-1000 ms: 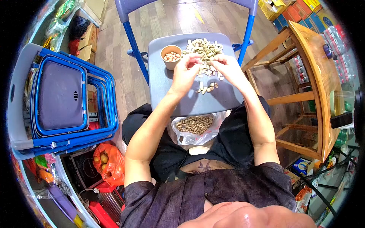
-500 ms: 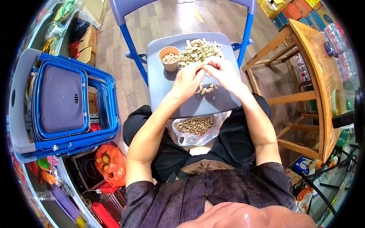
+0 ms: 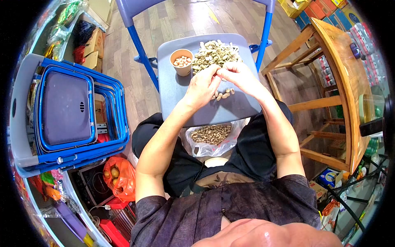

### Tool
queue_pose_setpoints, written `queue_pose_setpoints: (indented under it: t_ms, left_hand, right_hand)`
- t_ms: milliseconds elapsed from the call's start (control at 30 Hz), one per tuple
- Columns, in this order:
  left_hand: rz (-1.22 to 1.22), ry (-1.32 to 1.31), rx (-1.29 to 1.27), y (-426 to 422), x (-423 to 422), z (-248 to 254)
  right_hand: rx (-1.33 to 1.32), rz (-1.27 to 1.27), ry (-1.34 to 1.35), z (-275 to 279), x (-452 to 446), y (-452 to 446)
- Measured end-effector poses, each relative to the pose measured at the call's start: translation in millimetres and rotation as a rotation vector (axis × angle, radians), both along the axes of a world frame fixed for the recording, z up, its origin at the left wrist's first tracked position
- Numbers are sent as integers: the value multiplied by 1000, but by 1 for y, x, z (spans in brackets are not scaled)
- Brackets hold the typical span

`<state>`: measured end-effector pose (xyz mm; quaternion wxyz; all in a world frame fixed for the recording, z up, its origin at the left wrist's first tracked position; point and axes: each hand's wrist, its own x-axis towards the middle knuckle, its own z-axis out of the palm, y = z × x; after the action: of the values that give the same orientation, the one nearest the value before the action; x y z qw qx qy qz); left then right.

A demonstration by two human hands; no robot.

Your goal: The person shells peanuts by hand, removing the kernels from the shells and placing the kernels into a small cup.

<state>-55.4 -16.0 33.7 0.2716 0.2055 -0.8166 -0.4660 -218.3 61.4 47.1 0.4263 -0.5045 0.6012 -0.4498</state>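
My left hand [image 3: 200, 85] and my right hand [image 3: 239, 77] meet above the grey chair seat [image 3: 183, 111], fingertips pinched together. Whatever sits between the fingers is too small and covered to make out. Just beyond them lies a heap of peanut shells [image 3: 212, 53]. To its left stands a paper cup [image 3: 183, 71] with shelled peanut kernels [image 3: 182, 61] inside. Several unshelled peanuts [image 3: 222, 96] lie on the seat under my right hand. Below the seat's near edge, between my legs, a clear plastic bag [image 3: 199, 150] holds many more unshelled peanuts [image 3: 210, 134].
Folded blue-framed chairs [image 3: 68, 107] lean at the left, near an orange bag [image 3: 125, 181] of round produce. On the right stands a wooden table [image 3: 341, 78], with packs of bottles [image 3: 364, 45] behind it. The blue chair frame [image 3: 265, 41] rises beyond the seat.
Both hands remain together over the seat, with the right fingers folded in slightly more. A couple of the loose peanuts near the right hand show differently. The view has shifted a little.
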Motion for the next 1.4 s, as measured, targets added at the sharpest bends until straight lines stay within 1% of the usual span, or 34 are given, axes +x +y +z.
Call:
queue_pose_setpoints:
  t_ms: [67,167,300,433,533,600,733,800,933,1033,1133,1200,1267,1300,1400]
  left_hand:
    - [-9,-19,-35,-1,1,0]
    - [16,6,9,-3,2,-4]
    - [2,-15,-13,-2,3,-3]
    - [-50,-22,-39,-3,3,-10]
    - [-88,-23,-26,-5,5,-11]
    - [-101,-39,-19,-6,7,-10]
    - [-140,-44,15,-6,7,-7]
    - [-150,-39,32,-5,8,-5]
    - [-151,-34,20,-3,9,-4]
    - [-148,-30,2,-2,10,-3]
    - [-156,-21,27,-2,9,-2]
    - [-164,-13,44,-2,9,0]
    - [-82,-11,87,-1,9,3]
    - [-85,-11,88,0,9,5]
    - [-32,112,169,1,9,5]
  right_hand:
    - [-6,1,-12,3,2,1]
    - [-15,5,-17,8,6,2]
    - [-45,46,-2,7,7,3]
    - [-64,35,-75,0,6,2]
    - [-47,50,-84,8,8,3]
    - [38,76,-18,19,10,6]
    - [53,66,44,12,8,5]
    - [18,59,84,11,9,5]
    - [-55,61,52,-4,7,4]
    - [-74,73,38,-5,8,5]
    - [-102,86,82,0,8,6]
    - [-49,59,165,3,8,7]
    - [-5,42,148,6,8,9]
    - [38,26,132,8,9,10]
    - [73,37,200,15,3,11]
